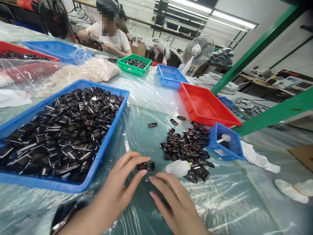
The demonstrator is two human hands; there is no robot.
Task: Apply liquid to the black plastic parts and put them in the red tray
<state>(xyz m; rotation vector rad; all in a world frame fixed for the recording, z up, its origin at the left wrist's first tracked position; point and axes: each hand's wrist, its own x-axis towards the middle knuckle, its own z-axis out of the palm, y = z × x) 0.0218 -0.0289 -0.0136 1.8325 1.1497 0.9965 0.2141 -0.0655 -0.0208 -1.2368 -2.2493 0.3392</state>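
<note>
My left hand (123,181) pinches a small glossy black casing (146,165) between thumb and fingers, just above the table. Close beside it, my right hand (174,197) has its fingers curved and apart, with nothing visible in them. A tiny white T-shaped mark or piece (146,179) shows between the two hands; which it is, I cannot tell. Beyond my right hand lies a white squeeze bottle (178,167) with a yellowish tip. It rests against a heap of similar black casings (184,143). To the left, a blue tray (107,143) is filled with many more.
A small blue bin (220,150) with a white spoon-like item stands right of the heap, near a red tray (207,109) and green posts (276,112). Farther back are a green tray (134,70), a bag of pale pieces (90,70) and a person (117,40) working.
</note>
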